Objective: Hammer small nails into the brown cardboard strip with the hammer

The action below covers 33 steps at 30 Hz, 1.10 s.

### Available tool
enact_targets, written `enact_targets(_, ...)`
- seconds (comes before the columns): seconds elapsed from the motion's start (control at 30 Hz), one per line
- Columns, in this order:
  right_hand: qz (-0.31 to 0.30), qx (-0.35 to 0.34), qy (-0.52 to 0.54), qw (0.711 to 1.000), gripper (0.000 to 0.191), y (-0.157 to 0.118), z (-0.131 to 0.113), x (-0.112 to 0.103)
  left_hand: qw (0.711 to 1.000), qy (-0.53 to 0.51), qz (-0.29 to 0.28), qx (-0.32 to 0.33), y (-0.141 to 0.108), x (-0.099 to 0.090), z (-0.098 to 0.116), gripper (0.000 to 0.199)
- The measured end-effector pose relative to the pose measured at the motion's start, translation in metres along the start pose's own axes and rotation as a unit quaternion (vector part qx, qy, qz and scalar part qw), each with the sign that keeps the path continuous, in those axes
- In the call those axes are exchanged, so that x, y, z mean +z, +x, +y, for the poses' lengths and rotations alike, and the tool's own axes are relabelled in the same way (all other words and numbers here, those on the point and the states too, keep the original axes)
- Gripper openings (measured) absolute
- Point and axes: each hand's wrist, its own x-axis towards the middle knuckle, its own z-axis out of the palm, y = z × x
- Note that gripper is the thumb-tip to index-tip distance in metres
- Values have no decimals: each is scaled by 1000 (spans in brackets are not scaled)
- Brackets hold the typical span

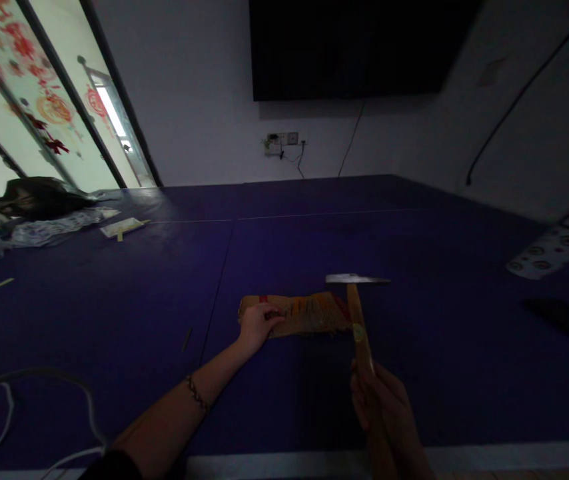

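So the cardboard piece sits on the purple surface, right under my left hand and stretching off to its right, with a line of thin dark bits I can't make out. For me the trick is holding the cardboard flat and keeping those fingertips well away from the hammer head, with any swing short and square. Left fingers are curled nearly closed over the cardboard's left end; can't tell if they're pinching anything. Right hand is wrapped round the wooden handle, with the head up past the cardboard's far right corner. There's also a small dark strip left of my left hand.
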Motion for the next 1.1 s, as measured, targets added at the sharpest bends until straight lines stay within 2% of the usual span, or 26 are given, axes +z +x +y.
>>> enact_targets(0.13, 27, -7, -53, 998, 38, 2, 5, -6, 999, 47, 9, -8, -4, -2, 5, 17)
enact_targets(0.37, 19, 25, -98, 995, 40, 3, 5, -4, 995, 93, 37, 4, -16, -9, 21, 22)
enact_targets(0.47, 14, 34, -97, 995, 39, 3, 6, -6, 995, 79, 57, 34, -24, -27, 32, 20)
enact_targets(0.53, 7, 38, -91, 995, 38, 3, 7, -7, 996, 72, 43, 28, -32, -47, 33, 13)
enact_targets(0.63, 3, 40, -77, 996, 38, 2, 7, -7, 992, 118, 31, -25, -47, -83, 19, 4)
enact_targets(0.73, 6, 43, -60, 997, 38, 2, 6, -5, 966, 174, 72, -176, -63, -114, -11, 8)
enact_targets(0.77, 4, 44, -57, 997, 38, 2, 5, -5, 958, 172, 68, -221, -68, -121, -21, 9)
enact_targets(0.8, 1, 45, -57, 997, 38, 2, 5, -4, 949, 173, 58, -257, -72, -126, -30, 9)
enact_targets(0.9, -4, 43, -57, 997, 38, 3, 5, -4, 938, 179, 40, -293, -80, -130, -47, 11)
enact_targets(1.1, -1, 49, -41, 998, 37, 3, 6, -3, 933, 162, 28, -321, -78, -130, -55, 14)
